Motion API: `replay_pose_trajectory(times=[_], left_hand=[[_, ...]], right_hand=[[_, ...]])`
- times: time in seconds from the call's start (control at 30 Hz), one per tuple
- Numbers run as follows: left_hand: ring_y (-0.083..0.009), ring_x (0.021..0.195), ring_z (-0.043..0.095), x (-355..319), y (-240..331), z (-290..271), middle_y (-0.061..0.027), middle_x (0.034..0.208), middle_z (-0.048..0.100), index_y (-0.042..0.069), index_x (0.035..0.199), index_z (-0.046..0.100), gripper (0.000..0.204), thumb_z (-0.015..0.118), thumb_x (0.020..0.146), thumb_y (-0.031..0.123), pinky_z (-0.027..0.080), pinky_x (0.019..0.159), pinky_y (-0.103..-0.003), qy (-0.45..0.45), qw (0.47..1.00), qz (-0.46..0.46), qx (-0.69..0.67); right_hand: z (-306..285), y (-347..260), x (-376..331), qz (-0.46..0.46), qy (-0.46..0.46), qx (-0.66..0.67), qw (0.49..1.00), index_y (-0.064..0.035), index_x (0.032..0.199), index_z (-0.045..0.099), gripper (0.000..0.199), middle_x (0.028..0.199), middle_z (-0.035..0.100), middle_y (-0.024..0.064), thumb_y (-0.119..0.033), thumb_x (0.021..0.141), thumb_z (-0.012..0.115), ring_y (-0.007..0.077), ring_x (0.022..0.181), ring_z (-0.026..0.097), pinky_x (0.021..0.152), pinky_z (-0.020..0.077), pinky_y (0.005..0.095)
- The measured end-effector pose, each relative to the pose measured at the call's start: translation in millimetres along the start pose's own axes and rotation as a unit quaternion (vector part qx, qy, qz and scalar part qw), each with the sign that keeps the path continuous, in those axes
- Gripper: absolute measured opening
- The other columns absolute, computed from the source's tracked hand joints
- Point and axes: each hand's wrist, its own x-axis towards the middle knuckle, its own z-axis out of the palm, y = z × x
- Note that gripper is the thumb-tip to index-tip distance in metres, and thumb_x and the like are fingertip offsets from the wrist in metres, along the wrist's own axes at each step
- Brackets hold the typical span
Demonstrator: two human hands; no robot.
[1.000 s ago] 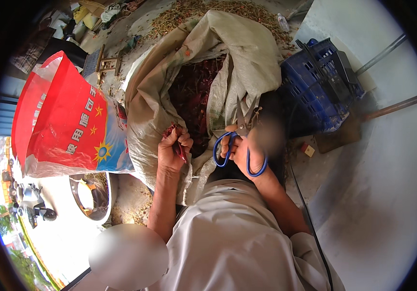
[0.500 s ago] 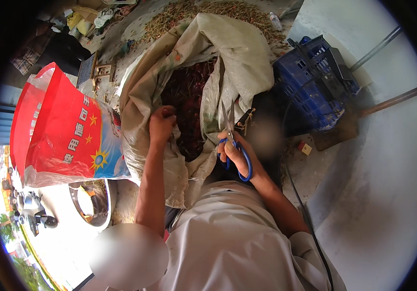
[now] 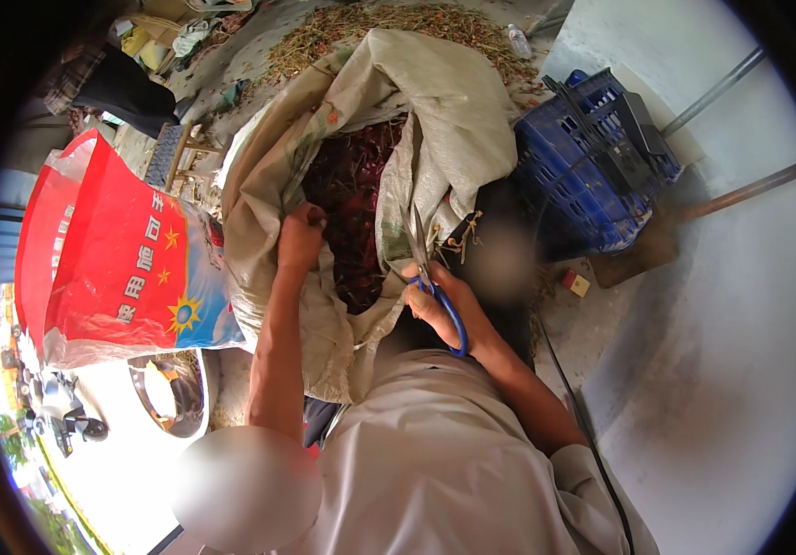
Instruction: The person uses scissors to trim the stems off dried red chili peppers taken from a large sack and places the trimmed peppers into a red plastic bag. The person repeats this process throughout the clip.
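Observation:
A large pale woven sack stands before me with its mouth folded open. Inside lie dark red pods with thin stems, which look like chilli peppers. At the left inner edge of the mouth is my left hand, its fingers curled closed; what they hold, if anything, is hidden. My right hand grips blue-handled scissors at the sack's near right side. Their metal blades point away from me, slightly apart, beside the sack's fold.
A red and blue printed bag stands left of the sack. To the right is a blue plastic crate by a pale wall. Stalks with red bits cover the far floor. A co-worker's dark-clothed leg shows far left, near a small stool.
My right hand and the scissors have shifted slightly left and nearer to me. My left hand stays at the sack's edge, fingers still curled. The view has tilted a little.

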Motion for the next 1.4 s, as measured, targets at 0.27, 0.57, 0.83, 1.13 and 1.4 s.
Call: replay_pose_trajectory(times=[0.27,0.57,0.83,1.13,1.4], left_hand=[[-0.0114,0.056,0.053,-52.8,111.2,-33.8,-0.0048,0.072,0.061,0.000,0.092,0.066,0.012,0.068,0.081,-0.004,0.041,0.051,-0.025,-0.054,0.841,-0.246,-0.478],[-0.0100,0.054,0.049,-82.9,117.7,-25.3,-0.0076,0.073,0.062,0.000,0.091,0.063,0.011,0.068,0.082,0.001,0.037,0.049,-0.023,-0.135,0.765,-0.229,-0.587],[-0.0152,0.067,0.056,-102.5,121.1,-10.5,-0.0144,0.094,0.066,-0.004,0.118,0.060,0.036,0.071,0.086,0.010,0.043,0.056,-0.025,-0.152,0.662,-0.226,-0.698],[-0.0079,0.074,0.059,-106.9,143.0,-15.6,-0.0046,0.096,0.069,-0.002,0.118,0.063,0.034,0.070,0.084,-0.003,0.047,0.063,-0.022,-0.187,0.830,-0.191,-0.490],[-0.0033,0.060,0.052,-105.2,154.0,-25.5,-0.0001,0.087,0.070,0.003,0.107,0.066,0.022,0.073,0.086,0.003,0.041,0.042,-0.020,-0.057,0.889,-0.167,-0.422]], right_hand=[[16.0,-17.5,20.0,0.005,0.079,-0.195,0.978,0.0010,0.108,0.058,0.043,0.067,0.056,0.0021,-0.034,0.089,0.073,0.0102,0.060,0.051,0.059,0.0460,0.0276],[9.3,-13.0,20.4,-0.019,0.066,-0.235,0.970,0.0015,0.097,0.058,0.038,0.063,0.060,0.0080,-0.029,0.085,0.076,0.0138,0.056,0.058,0.054,0.0481,0.0314],[16.2,-27.2,15.9,0.053,0.004,-0.017,0.998,0.0026,0.096,0.058,0.025,0.061,0.059,0.0058,-0.020,0.089,0.066,0.0111,0.052,0.056,0.048,0.0455,0.0284],[15.2,-12.7,16.9,0.071,0.014,-0.097,0.993,0.0009,0.110,0.058,0.033,0.071,0.063,0.0065,-0.020,0.087,0.067,0.0115,0.059,0.061,0.052,0.0476,0.0272],[11.4,-39.0,1.9,0.046,0.040,-0.214,0.975,0.0008,0.117,0.057,0.045,0.080,0.061,0.0045,-0.023,0.084,0.076,0.0105,0.069,0.056,0.065,0.0492,0.0268]])
